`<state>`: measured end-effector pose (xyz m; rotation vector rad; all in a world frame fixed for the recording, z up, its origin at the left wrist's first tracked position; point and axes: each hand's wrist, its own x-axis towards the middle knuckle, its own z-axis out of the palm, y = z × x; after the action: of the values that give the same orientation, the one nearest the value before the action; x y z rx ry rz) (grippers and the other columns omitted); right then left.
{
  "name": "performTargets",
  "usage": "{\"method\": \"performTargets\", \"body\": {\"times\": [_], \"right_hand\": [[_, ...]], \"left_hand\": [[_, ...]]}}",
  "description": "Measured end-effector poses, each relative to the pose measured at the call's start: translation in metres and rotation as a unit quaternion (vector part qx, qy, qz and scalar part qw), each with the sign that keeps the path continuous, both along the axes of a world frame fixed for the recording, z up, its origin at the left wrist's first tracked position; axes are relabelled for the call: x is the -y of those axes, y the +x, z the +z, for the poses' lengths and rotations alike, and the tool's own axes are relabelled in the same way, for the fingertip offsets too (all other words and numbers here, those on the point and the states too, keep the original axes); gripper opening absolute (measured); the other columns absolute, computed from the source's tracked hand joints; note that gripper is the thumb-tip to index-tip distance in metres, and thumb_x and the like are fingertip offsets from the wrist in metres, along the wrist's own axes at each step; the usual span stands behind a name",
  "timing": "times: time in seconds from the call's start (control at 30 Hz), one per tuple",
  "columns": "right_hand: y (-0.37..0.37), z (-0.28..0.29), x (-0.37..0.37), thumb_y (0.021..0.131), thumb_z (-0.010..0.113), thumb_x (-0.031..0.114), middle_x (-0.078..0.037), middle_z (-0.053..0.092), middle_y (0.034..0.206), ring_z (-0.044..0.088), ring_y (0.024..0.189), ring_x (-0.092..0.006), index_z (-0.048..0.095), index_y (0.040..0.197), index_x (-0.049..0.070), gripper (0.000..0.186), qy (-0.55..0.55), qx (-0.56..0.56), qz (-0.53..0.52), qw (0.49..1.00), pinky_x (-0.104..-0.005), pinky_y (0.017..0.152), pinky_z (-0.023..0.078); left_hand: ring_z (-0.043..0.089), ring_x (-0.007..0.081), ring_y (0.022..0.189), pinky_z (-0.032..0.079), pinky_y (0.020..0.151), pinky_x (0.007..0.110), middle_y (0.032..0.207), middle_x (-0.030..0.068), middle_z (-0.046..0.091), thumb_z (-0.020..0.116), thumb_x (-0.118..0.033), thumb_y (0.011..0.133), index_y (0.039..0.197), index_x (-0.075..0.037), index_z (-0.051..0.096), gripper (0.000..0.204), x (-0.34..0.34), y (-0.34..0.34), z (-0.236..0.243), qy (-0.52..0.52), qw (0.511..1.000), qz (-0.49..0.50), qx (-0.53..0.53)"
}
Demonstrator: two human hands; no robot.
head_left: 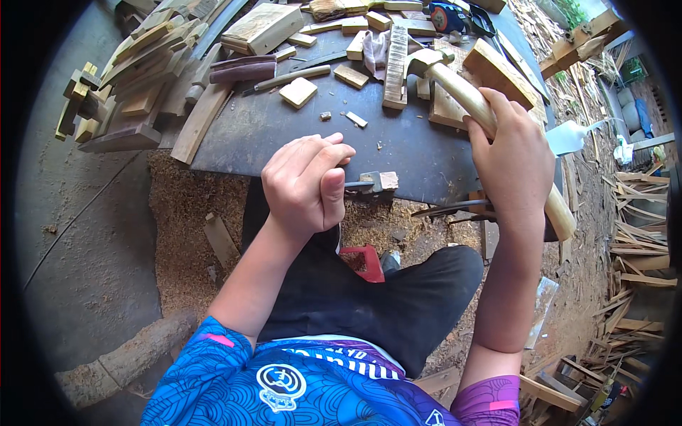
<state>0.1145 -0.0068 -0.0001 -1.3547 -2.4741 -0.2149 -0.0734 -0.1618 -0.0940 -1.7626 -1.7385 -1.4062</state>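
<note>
My right hand is wrapped around the pale wooden handle of a hammer. The hammer's head points away from me, over the far side of the dark worktable. Closer to the middle, my left hand is closed near the table's front edge. From beside its thumb a thin metal shaft sticks out to the right; the rest of it is hidden by the hand. The shaft's end meets a small grey piece next to a small wood block at the table edge.
Wood offcuts and thick blocks lie across the table. Stacked boards stand at the left. A wooden-handled tool rests among the pieces. A clear squeeze bottle stands right of my right hand. Sawdust covers the ground below.
</note>
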Motion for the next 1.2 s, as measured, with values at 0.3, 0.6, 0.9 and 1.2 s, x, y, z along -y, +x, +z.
{"method": "performTargets", "body": {"times": [0.3, 0.6, 0.9, 1.2], "right_hand": [[0.003, -0.001, 0.0, 0.09, 0.072, 0.027, -0.009, 0.072, 0.101, 0.073, 0.09, -0.0308, 0.069, 0.122, 0.015, 0.034, 0.027, 0.005, 0.022, 0.999, -0.0434, 0.078, 0.058], [0.0, 0.004, 0.003, 0.088, 0.074, 0.02, -0.008, 0.069, 0.102, 0.07, 0.093, -0.0339, 0.068, 0.122, 0.016, 0.035, 0.017, -0.028, 0.026, 0.999, -0.0454, 0.076, 0.054], [-0.007, 0.002, 0.006, 0.085, 0.077, 0.014, -0.011, 0.07, 0.105, 0.069, 0.093, -0.0349, 0.069, 0.125, 0.013, 0.042, 0.002, -0.044, 0.016, 0.999, -0.0445, 0.079, 0.053], [-0.008, 0.01, 0.005, 0.086, 0.076, 0.02, -0.009, 0.069, 0.101, 0.07, 0.091, -0.032, 0.068, 0.125, 0.014, 0.041, 0.022, -0.032, 0.02, 0.999, -0.0435, 0.077, 0.054]], "left_hand": [[0.073, 0.0348, 0.08, 0.056, 0.075, 0.04, 0.086, 0.0182, 0.072, 0.038, -0.034, 0.11, 0.084, 0.001, 0.07, 0.054, 0.001, -0.002, 0.005, -0.029, 1.0, -0.006, 0.0], [0.074, 0.0329, 0.076, 0.061, 0.075, 0.045, 0.079, 0.0157, 0.07, 0.04, -0.038, 0.106, 0.082, 0.0, 0.071, 0.054, -0.005, -0.002, -0.001, 0.023, 0.999, -0.021, 0.007], [0.065, 0.0279, 0.066, 0.054, 0.068, 0.042, 0.076, 0.01, 0.066, 0.043, -0.034, 0.102, 0.084, -0.004, 0.072, 0.046, -0.002, -0.005, -0.004, 0.006, 0.999, 0.037, -0.004], [0.057, 0.0228, 0.067, 0.038, 0.075, 0.041, 0.074, 0.0044, 0.063, 0.049, -0.025, 0.096, 0.077, -0.009, 0.068, 0.032, -0.005, -0.006, 0.013, -0.022, 0.996, 0.085, -0.026]]}}
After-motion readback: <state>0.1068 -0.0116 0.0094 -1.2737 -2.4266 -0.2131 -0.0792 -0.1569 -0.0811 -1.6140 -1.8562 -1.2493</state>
